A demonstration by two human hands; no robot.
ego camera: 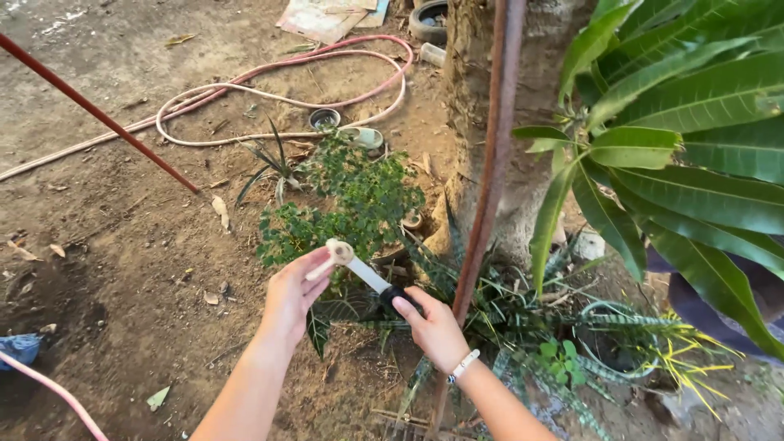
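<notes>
My right hand [434,329] grips the black handle of a small knife [377,285] whose pale blade points up and left. Its tip meets a short cream-coloured stick or cutting [336,253] pinched in the fingers of my left hand [291,296]. A white band sits on my right wrist. Both hands hover over low potted plants: a small-leaved green shrub [351,200] just beyond them and striped, spiky plants [523,327] below and to the right.
A rusty pole [488,171] stands right of my hands against a tree trunk [474,98]. Large mango-like leaves [686,147] fill the right. A coiled pinkish hose [278,90], a thin red rod [98,114], small pots and litter lie on bare dirt.
</notes>
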